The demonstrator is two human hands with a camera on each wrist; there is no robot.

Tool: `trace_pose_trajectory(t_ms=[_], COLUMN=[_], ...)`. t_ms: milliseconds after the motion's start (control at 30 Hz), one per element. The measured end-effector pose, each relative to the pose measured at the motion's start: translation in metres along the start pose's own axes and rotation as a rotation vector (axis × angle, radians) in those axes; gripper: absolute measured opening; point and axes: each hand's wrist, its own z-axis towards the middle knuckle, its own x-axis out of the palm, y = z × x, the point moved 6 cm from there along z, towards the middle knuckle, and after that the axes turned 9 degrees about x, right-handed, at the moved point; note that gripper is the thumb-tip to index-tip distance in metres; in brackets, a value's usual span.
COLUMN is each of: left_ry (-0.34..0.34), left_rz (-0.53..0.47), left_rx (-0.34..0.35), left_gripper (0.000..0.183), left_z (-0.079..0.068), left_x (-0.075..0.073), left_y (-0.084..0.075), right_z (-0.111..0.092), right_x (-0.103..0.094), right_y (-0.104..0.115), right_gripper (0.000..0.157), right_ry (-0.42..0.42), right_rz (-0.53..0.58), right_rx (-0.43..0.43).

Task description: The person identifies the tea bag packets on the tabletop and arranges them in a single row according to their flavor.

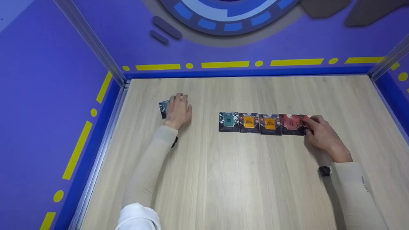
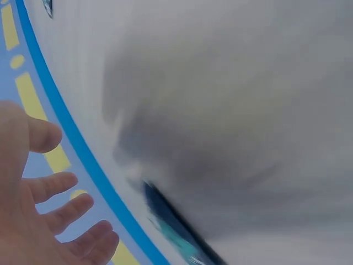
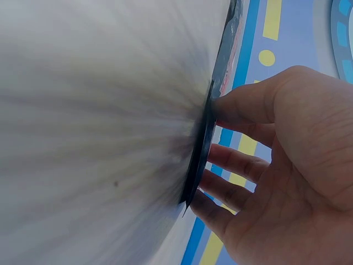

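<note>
At the left of the table, my left hand (image 1: 178,110) reaches over a flat teal-and-black printed packet (image 1: 163,110), partly hidden beneath it. The left wrist view shows the fingers loosely extended, with the dark edge of that packet (image 2: 179,234) to their right. My right hand (image 1: 324,135) pinches a red printed packet (image 1: 305,118) at the right end of a row, covering most of it. In the right wrist view, the thumb and fingertips lie along the packet's thin dark edge (image 3: 199,152).
The row continues leftward with another red packet (image 1: 290,124), two orange-labelled packets, one being this inner one (image 1: 270,124), and a teal packet (image 1: 228,122) at its left end. Blue-purple panels (image 1: 105,41) border the wood-grain table (image 1: 243,185) at the back and sides.
</note>
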Motion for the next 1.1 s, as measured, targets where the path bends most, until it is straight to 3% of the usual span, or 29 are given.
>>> trace_pose_trajectory(t_ms=[200, 400, 767, 1100], left_ry=[-0.004, 0.013, 0.033, 0.04], left_rz=[0.002, -0.004, -0.025, -0.024], left_rx=[-0.057, -0.078, -0.106, -0.113], left_gripper=[0.051, 0.05, 0.054, 0.054], left_z=[-0.005, -0.01, -0.018, -0.02], left_x=[0.001, 0.003, 0.006, 0.009], left_y=[0.027, 0.042, 0.054, 0.055], right_z=[-0.001, 0.0, 0.001, -0.001], right_x=[0.0, -0.001, -0.001, 0.0], right_y=[-0.001, -0.002, 0.001, 0.001], right_gripper=[0.053, 0.053, 0.052, 0.053], right_ry=[0.013, 0.02, -0.005, 0.003], right_rz=[0.003, 0.013, -0.001, 0.001], right_rx=[0.007, 0.009, -0.025, -0.014])
